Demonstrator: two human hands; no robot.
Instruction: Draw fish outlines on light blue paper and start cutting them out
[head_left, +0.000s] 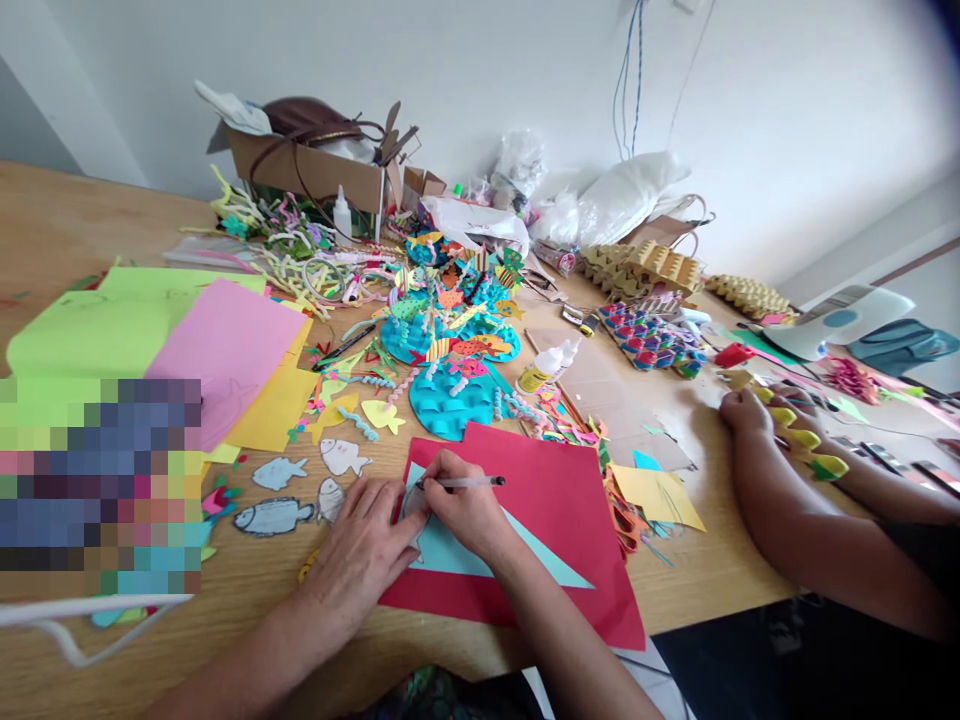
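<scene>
My right hand (466, 505) is closed round a pen (476, 482), its tip down near the upper left part of a light blue paper piece (525, 555). That piece lies on red paper sheets (570, 490). My left hand (367, 540) presses flat at the blue paper's left edge, fingers spread, over a small fish cutout (417, 512) that is partly hidden. Left of it lie several paper fish, among them a dark-outlined one (274, 515) and a pale blue one (280, 472).
Blue discs (450, 400) with paper fish stand ahead, near glue bottles (546, 366). Green (90, 330) and pink paper (225, 350) lie left. At right, another person's hands (750, 415) hold a yellow-tipped carton strip (802, 437). Behind stand a cardboard box (300, 165) and egg trays (645, 270).
</scene>
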